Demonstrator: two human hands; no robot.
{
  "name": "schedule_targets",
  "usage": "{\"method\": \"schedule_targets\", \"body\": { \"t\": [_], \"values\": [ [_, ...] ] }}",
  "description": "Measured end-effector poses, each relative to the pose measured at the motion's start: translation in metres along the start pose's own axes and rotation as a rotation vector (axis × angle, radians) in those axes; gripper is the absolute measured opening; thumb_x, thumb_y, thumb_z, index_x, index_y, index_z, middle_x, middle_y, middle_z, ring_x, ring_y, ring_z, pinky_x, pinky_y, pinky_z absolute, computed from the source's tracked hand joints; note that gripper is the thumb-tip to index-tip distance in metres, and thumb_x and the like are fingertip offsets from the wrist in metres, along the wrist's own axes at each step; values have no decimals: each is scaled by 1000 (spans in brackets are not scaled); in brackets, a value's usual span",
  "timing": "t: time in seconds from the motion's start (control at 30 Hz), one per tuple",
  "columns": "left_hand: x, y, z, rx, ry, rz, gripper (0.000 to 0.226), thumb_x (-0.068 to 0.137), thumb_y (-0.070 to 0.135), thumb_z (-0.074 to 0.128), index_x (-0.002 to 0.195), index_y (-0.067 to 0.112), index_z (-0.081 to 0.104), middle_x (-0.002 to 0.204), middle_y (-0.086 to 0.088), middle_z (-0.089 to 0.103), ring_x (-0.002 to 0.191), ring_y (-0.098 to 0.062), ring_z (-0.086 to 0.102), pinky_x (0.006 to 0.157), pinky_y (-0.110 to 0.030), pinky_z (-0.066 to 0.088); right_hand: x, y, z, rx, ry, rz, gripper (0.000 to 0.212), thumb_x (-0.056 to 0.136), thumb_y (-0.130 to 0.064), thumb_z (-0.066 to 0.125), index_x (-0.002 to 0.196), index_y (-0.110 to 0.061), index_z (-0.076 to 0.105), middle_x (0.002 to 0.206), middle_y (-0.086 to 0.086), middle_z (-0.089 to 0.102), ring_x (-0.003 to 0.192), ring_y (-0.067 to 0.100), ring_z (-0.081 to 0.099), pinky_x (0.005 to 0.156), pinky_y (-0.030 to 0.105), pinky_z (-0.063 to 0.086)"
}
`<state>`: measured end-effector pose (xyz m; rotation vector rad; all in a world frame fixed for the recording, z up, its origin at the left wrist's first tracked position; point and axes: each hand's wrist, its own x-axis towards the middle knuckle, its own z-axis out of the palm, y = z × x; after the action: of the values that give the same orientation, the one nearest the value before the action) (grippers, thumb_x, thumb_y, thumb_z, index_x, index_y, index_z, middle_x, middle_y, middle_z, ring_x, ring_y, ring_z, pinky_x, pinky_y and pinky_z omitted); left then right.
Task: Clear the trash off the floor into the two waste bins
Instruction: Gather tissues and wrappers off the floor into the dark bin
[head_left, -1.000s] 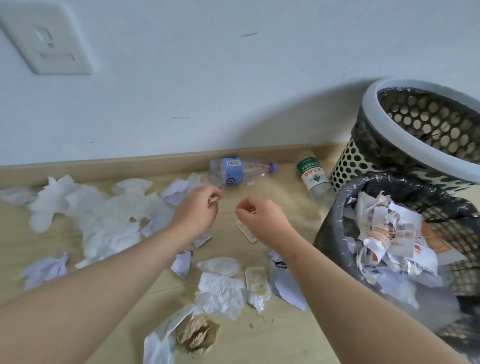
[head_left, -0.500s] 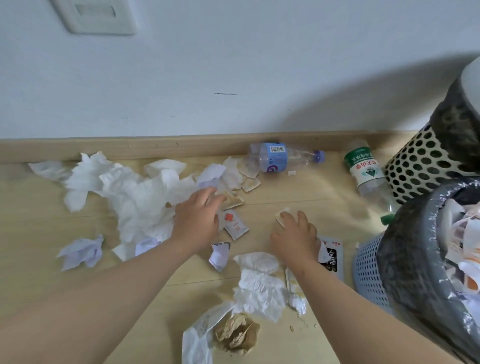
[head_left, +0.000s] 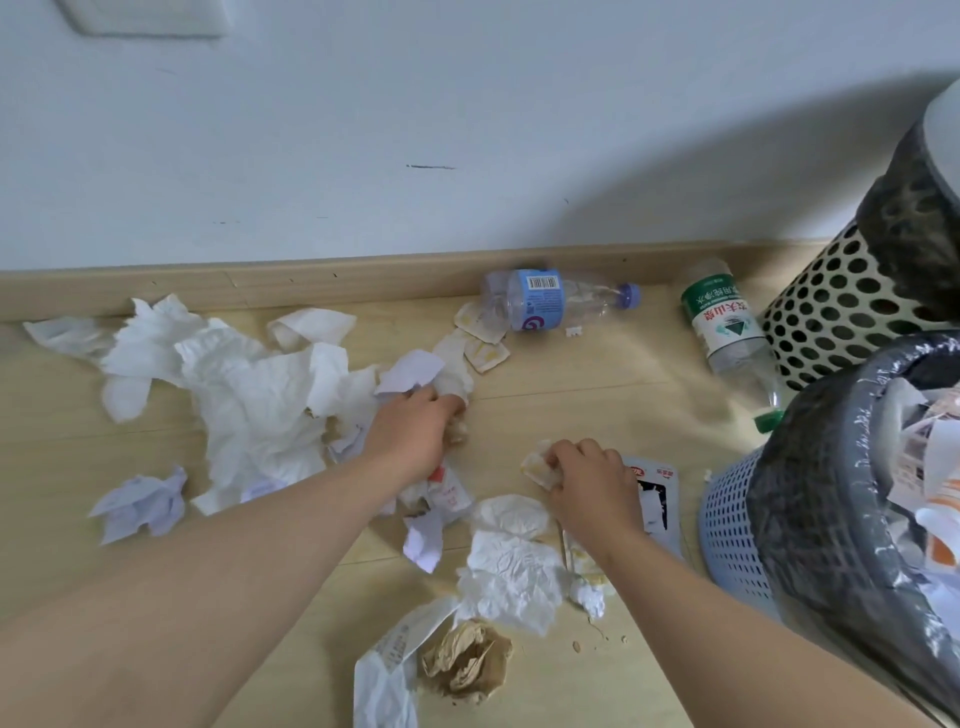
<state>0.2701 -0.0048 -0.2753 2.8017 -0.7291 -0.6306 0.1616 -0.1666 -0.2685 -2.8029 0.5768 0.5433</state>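
1. Left hand (head_left: 415, 436): curled down over crumpled scraps (head_left: 453, 395) mid-floor, at the right edge of the white tissue heap (head_left: 249, 395). Appears to be gripping a bunch of them.
2. Right hand (head_left: 587, 483): curled round a yellowish packet (head_left: 535, 464), low against the floor (head_left: 597, 395), just beside a black-and-white sachet (head_left: 655, 501).
3. Near the wrists: crumpled white paper (head_left: 511, 566), brown paper wad (head_left: 467, 660) toward the near edge, lilac paper ball (head_left: 140, 501) off to the left.
4. Along the skirting board (head_left: 311, 280): blue-label bottle (head_left: 550, 301) and green-label bottle (head_left: 727, 332), both lying down. A few small packets (head_left: 485, 338) beside the first.
5. Right side: blue mesh bin (head_left: 732, 530) with black liner, already heaped with paper. Perforated cream bin (head_left: 831, 312) behind it, contents out of sight.
6. Progress, as a judgement: early to mid. One bin well filled, but most litter not yet picked up: tissue heap, both bottles, packets, wads. Step in hand looks like gathering handfuls, then a carry right to the bins.
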Motion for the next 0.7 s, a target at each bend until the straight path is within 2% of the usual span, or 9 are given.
{"method": "schedule_targets", "body": {
  "t": [0.13,0.23,0.3,0.43,0.53,0.6,0.67,0.7],
  "values": [
    [-11,-8,4,58,-9,6,31,92,22,50,122,17,52,118,-9,55,117,-28,44,88,-35,40,1,-4,3,1,6,-10,24,93,-9,39,112,-19,50,115,3,55,108,25,46,80,31,31],
    [-15,-9,3,-23,35,-34,24,91,25,53,112,14,57,109,-7,61,111,-25,49,81,-32,41,0,-4,5,39,-28,-21,10,96,-12,39,93,-19,46,99,4,54,95,23,46,73,28,29],
    [-17,-7,0,-133,82,-89,23,90,30,55,104,12,59,100,-7,60,104,-24,51,76,-31,41,-1,-1,7,56,-55,-35,12,94,-9,40,87,-19,41,91,2,48,88,22,42,71,27,30],
    [-21,-1,-8,-287,158,-143,19,85,32,62,91,14,57,86,0,48,93,-24,51,67,-28,34,-6,4,10,75,-105,-62,16,92,-7,41,81,-18,42,95,7,54,95,25,52,68,27,32],
    [-25,8,-16,-458,114,-168,16,89,25,58,82,15,48,79,4,40,82,-19,44,63,-27,33,-5,3,3,309,-95,16,26,91,-13,44,68,-20,36,89,6,50,78,21,47,63,28,35],
    [-27,14,-20,-689,37,-235,18,92,19,54,80,16,42,77,2,42,74,-17,46,64,-27,44,-2,-4,-9,519,-35,48,25,89,-13,46,68,-20,36,85,5,49,69,16,42,59,26,33],
    [-30,22,-23,-938,-17,-319,8,94,14,49,90,15,42,83,-2,51,73,-18,54,68,-35,54,-2,-17,-27,704,11,34,20,87,-11,48,70,-19,40,81,1,47,63,11,39,55,22,31],
    [-32,26,-24,-1021,-33,-354,6,95,12,46,96,16,42,84,-3,53,71,-16,56,64,-34,55,-3,-25,-35,777,17,17,19,87,-10,49,71,-17,42,80,0,46,62,9,39,54,20,31]
  ]
}}
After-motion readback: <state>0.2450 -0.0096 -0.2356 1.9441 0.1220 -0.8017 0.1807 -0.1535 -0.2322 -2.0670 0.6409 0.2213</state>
